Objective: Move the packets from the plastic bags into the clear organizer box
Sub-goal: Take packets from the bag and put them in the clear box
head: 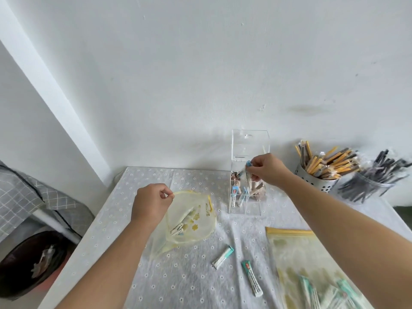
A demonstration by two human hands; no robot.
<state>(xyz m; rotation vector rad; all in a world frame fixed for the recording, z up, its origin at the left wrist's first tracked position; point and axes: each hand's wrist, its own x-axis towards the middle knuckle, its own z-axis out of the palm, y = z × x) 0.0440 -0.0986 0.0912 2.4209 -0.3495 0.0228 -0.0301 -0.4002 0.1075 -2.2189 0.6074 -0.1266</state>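
The second plastic bag (312, 270) is cut off by the bottom edge, its packets (321, 291) blurred.

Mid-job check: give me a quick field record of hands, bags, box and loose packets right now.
left hand: pinching the rim of the open bag, holding it open
open bag: a few packets left inside
right hand: holding blue-tipped packets over the organizer box
organizer box: lid up, some compartments partly filled
second bag: flat on the table at right, teal packets inside
loose packets: two teal-tipped ones on the tablecloth
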